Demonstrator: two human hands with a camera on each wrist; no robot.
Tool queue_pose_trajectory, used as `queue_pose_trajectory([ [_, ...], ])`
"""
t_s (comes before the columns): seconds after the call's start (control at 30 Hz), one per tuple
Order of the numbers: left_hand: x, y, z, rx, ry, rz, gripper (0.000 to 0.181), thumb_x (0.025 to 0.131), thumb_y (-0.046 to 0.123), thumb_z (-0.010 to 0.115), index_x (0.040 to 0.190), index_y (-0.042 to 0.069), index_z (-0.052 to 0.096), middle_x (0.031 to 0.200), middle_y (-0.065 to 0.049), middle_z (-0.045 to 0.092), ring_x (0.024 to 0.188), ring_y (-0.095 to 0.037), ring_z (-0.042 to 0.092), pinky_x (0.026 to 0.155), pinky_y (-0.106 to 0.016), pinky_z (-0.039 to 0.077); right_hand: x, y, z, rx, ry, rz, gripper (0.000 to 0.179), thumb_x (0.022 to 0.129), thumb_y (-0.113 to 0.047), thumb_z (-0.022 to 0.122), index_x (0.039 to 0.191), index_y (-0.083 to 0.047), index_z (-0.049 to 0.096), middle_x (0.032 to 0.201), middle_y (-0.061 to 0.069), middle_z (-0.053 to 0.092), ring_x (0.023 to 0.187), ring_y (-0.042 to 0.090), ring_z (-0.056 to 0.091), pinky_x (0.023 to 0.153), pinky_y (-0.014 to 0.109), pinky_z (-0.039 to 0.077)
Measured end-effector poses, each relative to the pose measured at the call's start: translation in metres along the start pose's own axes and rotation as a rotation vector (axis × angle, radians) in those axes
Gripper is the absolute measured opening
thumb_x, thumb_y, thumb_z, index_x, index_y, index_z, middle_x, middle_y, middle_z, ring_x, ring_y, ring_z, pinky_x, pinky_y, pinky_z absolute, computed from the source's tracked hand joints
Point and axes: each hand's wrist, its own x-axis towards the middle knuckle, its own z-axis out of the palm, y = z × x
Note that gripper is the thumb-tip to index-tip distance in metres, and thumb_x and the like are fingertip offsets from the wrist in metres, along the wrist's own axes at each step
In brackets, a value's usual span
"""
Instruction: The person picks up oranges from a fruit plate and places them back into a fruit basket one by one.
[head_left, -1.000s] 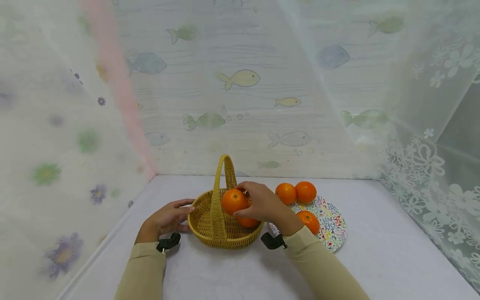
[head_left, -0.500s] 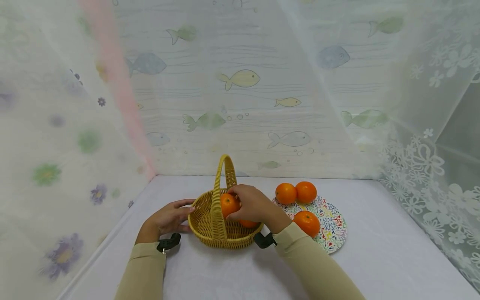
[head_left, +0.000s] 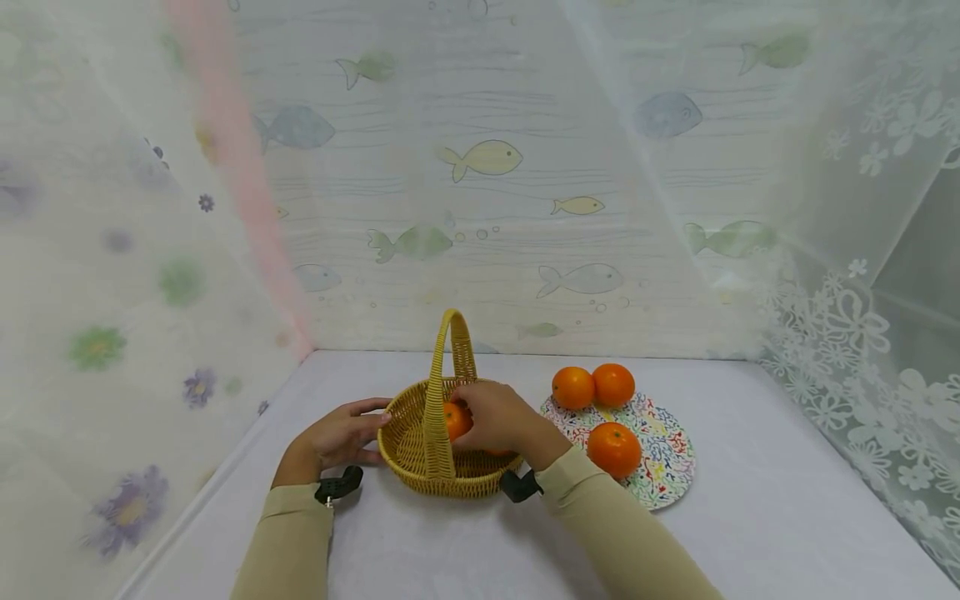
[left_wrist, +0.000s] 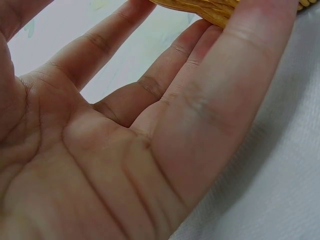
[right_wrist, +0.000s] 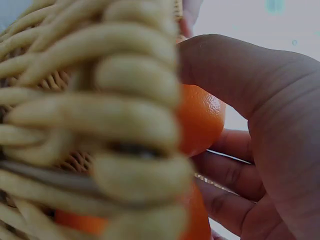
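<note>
My right hand [head_left: 498, 421] reaches over the right rim of a yellow woven basket [head_left: 420, 477] and grips an orange [head_left: 454, 421] between thumb and fingers. In the right wrist view that orange [right_wrist: 200, 120] sits low inside, behind the blurred wicker rim. A second orange [right_wrist: 197, 215] lies below it in the basket, mostly hidden by the hand in the head view. At the basket's left end, my left hand [head_left: 341, 435] touches the rim with extended, relaxed fingers. Its fingertips meet the wicker edge [left_wrist: 200, 7] in the left wrist view.
Right of the basket lies a round, colourfully speckled plate [head_left: 669, 467]. One orange [head_left: 614, 450] rests at its near left; two more oranges [head_left: 573, 388] sit together at its far edge. The basket's tall arched handle [head_left: 437, 367] rises beside my right hand. A fish-print curtain [head_left: 480, 250] hangs behind.
My right hand has moved down and slightly left, lowering the orange from above the rim into the basket. The left hand keeps its place on the basket's left end.
</note>
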Motion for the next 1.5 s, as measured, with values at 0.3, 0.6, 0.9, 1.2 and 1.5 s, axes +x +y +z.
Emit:
queue_pose_trajectory([
  [0.3, 0.001, -0.001, 0.003, -0.013, 0.002, 0.000, 0.063, 0.102, 0.027, 0.068, 0.156, 0.010, 0.042, 0.139, -0.008, 0.063, 0.116, -0.023, 0.067, 0.089, -0.056, 0.060, -0.003, -0.004, 0.002, -0.072, -0.012, -0.022, 0.057, 0.079, -0.054, 0.086, 0.124, -0.022, 0.070, 0.104, -0.013, 0.069, 0.089, 0.007, 0.059, 0.078, 0.024, 0.051],
  [0.6, 0.000, 0.000, 0.006, -0.008, -0.008, 0.005, 0.065, 0.101, 0.029, 0.069, 0.157, 0.010, 0.041, 0.139, -0.007, 0.062, 0.116, -0.022, 0.067, 0.089, -0.055, 0.060, -0.004, -0.004, 0.003, -0.081, -0.036, -0.020, 0.056, 0.081, -0.052, 0.085, 0.126, -0.021, 0.070, 0.108, -0.011, 0.070, 0.092, 0.007, 0.060, 0.081, 0.024, 0.051],
  [0.9, -0.002, 0.003, 0.007, -0.014, -0.025, 0.007, 0.063, 0.102, 0.027, 0.067, 0.157, 0.009, 0.040, 0.140, -0.008, 0.061, 0.118, -0.022, 0.066, 0.091, -0.055, 0.060, -0.008, -0.001, 0.000, -0.134, -0.024, -0.036, 0.060, 0.082, -0.056, 0.082, 0.129, -0.022, 0.068, 0.115, -0.009, 0.071, 0.102, 0.009, 0.062, 0.092, 0.030, 0.053],
  [1.2, -0.002, 0.003, 0.001, -0.015, -0.039, 0.013, 0.065, 0.103, 0.027, 0.066, 0.158, 0.009, 0.037, 0.143, -0.008, 0.059, 0.121, -0.022, 0.064, 0.093, -0.056, 0.059, -0.013, -0.002, -0.009, -0.121, -0.006, -0.063, 0.064, 0.082, -0.053, 0.084, 0.133, -0.019, 0.067, 0.128, -0.005, 0.070, 0.118, 0.015, 0.062, 0.108, 0.038, 0.049],
  [1.5, -0.001, 0.000, -0.001, -0.016, -0.016, -0.009, 0.065, 0.103, 0.027, 0.066, 0.159, 0.009, 0.038, 0.143, -0.008, 0.060, 0.120, -0.023, 0.065, 0.092, -0.056, 0.059, -0.032, 0.002, -0.021, -0.049, 0.052, -0.039, 0.064, 0.085, -0.049, 0.083, 0.138, -0.018, 0.064, 0.140, -0.002, 0.063, 0.130, 0.022, 0.057, 0.114, 0.048, 0.044],
])
